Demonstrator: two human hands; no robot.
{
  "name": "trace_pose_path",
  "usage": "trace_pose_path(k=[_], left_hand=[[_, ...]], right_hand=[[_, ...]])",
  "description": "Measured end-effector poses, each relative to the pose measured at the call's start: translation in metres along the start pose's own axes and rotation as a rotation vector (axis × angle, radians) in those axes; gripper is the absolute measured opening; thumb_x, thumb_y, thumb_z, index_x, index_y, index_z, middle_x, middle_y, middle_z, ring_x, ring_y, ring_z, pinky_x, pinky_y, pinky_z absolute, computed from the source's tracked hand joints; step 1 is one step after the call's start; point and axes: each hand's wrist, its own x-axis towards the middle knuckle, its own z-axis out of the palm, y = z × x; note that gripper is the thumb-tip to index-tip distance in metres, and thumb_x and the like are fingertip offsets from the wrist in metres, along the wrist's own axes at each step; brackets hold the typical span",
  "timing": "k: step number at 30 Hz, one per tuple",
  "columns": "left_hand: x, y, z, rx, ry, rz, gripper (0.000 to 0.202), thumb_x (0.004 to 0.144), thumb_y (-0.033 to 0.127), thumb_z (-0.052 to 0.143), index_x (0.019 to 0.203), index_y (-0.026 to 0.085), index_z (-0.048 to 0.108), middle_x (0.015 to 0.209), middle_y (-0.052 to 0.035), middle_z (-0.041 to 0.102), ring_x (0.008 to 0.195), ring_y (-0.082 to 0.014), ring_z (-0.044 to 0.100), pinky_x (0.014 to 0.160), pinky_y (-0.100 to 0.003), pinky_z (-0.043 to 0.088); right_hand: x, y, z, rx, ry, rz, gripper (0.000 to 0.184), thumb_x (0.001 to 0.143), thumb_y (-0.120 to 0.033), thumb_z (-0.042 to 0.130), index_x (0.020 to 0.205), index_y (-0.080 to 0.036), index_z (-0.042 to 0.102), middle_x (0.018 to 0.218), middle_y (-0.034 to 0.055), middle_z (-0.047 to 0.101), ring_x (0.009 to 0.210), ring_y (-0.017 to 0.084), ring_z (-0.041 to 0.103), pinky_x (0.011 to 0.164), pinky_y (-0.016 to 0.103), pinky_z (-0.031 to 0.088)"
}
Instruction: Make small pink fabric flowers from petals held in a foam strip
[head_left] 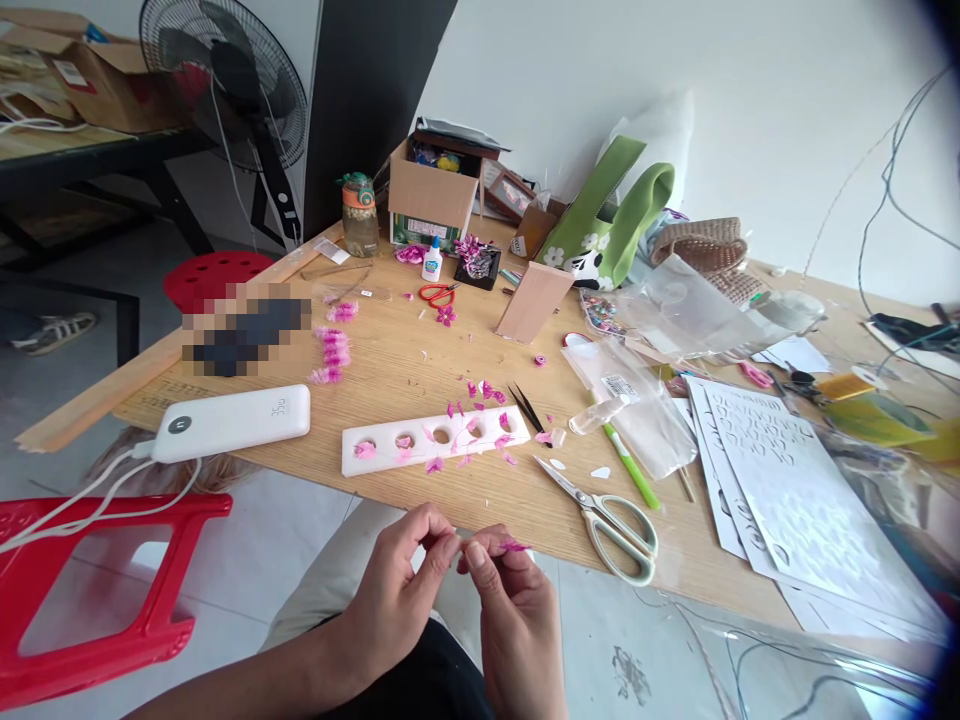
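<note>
My left hand (405, 595) and my right hand (517, 615) meet in front of the table edge, above my lap. The fingers of my right hand are closed on a small magenta petal piece (514, 546), which sticks out past the forefinger. My left thumb and forefinger are pinched together, almost touching the right fingertips; what they hold is too small to make out. Just beyond the hands lies a white block with a row of round holes (384, 436), with pink petal pieces on and around it. Black tweezers (531, 410) rest at its right end.
Scissors with pale handles (621, 530) lie near the table edge, beside a green pen-like tool (630, 466). To the left is a white power bank (236, 423) with cables. Farther back stand a glue bottle (432, 262) and red-handled snips (438, 294). Printed sheets (757, 440) cover the right.
</note>
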Motion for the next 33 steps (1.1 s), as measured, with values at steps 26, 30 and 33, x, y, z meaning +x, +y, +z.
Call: trace_pose_path(k=[26, 30, 33], left_hand=[[0.003, -0.004, 0.003, -0.336, -0.044, -0.310, 0.036, 0.081, 0.047, 0.061, 0.064, 0.019, 0.046, 0.056, 0.0064, 0.037, 0.053, -0.0085, 0.032, 0.052, -0.024, 0.027], [0.003, -0.001, 0.004, -0.320, -0.048, -0.314, 0.037, 0.080, 0.048, 0.061, 0.063, 0.019, 0.046, 0.054, 0.0064, 0.037, 0.052, -0.0085, 0.033, 0.052, -0.024, 0.028], [0.003, 0.002, 0.004, -0.278, -0.055, -0.304, 0.038, 0.081, 0.050, 0.060, 0.063, 0.019, 0.046, 0.055, 0.0060, 0.038, 0.052, -0.0088, 0.034, 0.052, -0.024, 0.029]], right_hand=[[0.005, 0.002, -0.008, -0.253, -0.051, -0.092, 0.019, 0.087, -0.037, 0.065, 0.079, -0.020, 0.063, 0.078, 0.0016, 0.062, 0.077, 0.018, 0.059, 0.074, 0.032, 0.047], [0.004, 0.002, -0.006, -0.329, -0.029, -0.155, 0.022, 0.089, -0.037, 0.062, 0.075, -0.021, 0.060, 0.075, 0.0009, 0.060, 0.074, 0.017, 0.056, 0.072, 0.031, 0.044], [0.004, 0.001, -0.006, -0.355, 0.045, -0.185, 0.023, 0.088, -0.040, 0.062, 0.075, -0.020, 0.059, 0.074, 0.0008, 0.058, 0.071, 0.016, 0.054, 0.067, 0.029, 0.044]])
